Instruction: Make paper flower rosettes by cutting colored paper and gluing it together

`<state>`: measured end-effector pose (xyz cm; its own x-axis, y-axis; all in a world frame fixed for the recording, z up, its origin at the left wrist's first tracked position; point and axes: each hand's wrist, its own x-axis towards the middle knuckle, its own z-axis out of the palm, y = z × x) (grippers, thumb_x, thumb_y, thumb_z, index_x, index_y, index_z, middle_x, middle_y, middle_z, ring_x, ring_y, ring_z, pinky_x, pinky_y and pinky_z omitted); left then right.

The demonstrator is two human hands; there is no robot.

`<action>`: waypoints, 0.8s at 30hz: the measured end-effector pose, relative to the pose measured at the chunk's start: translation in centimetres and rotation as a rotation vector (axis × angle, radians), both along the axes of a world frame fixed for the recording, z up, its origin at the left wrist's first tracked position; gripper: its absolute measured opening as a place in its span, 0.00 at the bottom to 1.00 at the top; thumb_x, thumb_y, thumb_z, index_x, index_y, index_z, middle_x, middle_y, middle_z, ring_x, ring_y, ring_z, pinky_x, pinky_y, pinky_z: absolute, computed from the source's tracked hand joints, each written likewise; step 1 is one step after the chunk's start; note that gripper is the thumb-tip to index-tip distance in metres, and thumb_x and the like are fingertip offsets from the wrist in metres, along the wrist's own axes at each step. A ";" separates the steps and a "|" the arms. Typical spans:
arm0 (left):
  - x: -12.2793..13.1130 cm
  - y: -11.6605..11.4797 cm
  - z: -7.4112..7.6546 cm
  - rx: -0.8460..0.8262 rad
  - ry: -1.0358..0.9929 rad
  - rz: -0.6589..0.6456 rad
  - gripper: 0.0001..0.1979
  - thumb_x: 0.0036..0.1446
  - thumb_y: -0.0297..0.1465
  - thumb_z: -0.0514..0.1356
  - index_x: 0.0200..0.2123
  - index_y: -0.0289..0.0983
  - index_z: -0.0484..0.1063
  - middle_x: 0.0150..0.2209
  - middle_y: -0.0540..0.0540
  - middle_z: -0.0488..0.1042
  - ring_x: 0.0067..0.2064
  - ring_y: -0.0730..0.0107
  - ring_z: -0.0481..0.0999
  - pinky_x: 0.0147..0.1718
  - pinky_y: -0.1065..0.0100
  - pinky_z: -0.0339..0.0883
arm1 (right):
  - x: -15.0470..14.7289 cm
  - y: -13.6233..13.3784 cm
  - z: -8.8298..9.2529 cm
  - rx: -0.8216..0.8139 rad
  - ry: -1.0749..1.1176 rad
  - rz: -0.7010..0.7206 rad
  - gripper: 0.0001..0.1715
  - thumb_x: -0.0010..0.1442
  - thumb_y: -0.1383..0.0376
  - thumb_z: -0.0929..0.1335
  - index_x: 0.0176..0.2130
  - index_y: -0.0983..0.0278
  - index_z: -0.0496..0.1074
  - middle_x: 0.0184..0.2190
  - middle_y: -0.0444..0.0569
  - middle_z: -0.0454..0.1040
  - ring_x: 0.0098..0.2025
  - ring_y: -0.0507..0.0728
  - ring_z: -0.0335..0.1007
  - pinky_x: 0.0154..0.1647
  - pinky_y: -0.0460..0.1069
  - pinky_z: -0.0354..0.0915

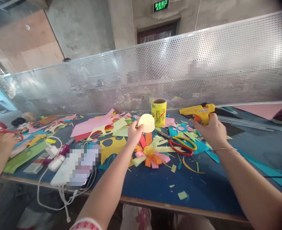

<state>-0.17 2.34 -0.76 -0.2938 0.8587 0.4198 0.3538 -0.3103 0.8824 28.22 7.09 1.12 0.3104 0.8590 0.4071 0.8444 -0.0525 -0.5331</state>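
The left hand (134, 131) is pinching a pale yellow paper disc (147, 123) near its left edge, leaving most of the round rim exposed. The disc is showing in front of the lower left side of a yellow tape roll (162, 112), which is standing upright on the desk (152, 188). The right hand (214, 129) is gripping a yellow glue gun (202, 112) by the handle, and its nozzle is pointing left.

Between the forearms, a paper flower (149, 150) is lying flat, and scissors (186, 143) with red and yellow handles are resting just beside it. A broad blue stretch of surface, carrying a few small scraps, is running from the flower to the front edge. A perforated screen (155, 73) is bounding the rear, while white cables (64, 195) are hanging over the front edge beside the left forearm. Farther left, another person's hand (5, 143) is showing near red handles.
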 end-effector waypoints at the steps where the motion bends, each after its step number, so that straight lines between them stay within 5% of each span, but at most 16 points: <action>1: 0.0 -0.1 0.1 0.004 0.024 0.015 0.06 0.51 0.32 0.57 0.32 0.35 0.68 0.33 0.45 0.75 0.28 0.70 0.73 0.25 0.72 0.66 | 0.0 0.0 0.0 -0.001 0.003 -0.003 0.33 0.49 0.42 0.63 0.45 0.61 0.59 0.38 0.58 0.72 0.40 0.65 0.68 0.34 0.52 0.58; 10: 0.5 -0.4 0.4 0.039 -0.017 -0.019 0.06 0.47 0.30 0.61 0.27 0.36 0.65 0.28 0.48 0.72 0.30 0.72 0.71 0.31 0.72 0.63 | -0.2 0.1 -0.4 0.043 -0.023 0.010 0.28 0.49 0.45 0.64 0.42 0.60 0.58 0.33 0.54 0.71 0.36 0.62 0.67 0.32 0.51 0.57; 24: 0.9 -0.6 0.5 0.039 -0.009 -0.021 0.06 0.51 0.31 0.55 0.24 0.35 0.65 0.21 0.53 0.64 0.25 0.77 0.63 0.25 0.75 0.55 | -1.1 0.0 -1.4 0.249 0.001 0.180 0.21 0.43 0.48 0.64 0.30 0.58 0.54 0.22 0.45 0.67 0.26 0.59 0.66 0.28 0.51 0.59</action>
<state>0.75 1.74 -0.24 -0.2801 0.8478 0.4504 0.3387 -0.3517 0.8727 27.15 7.08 -0.28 0.1625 0.7739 0.6121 0.8280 0.2304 -0.5112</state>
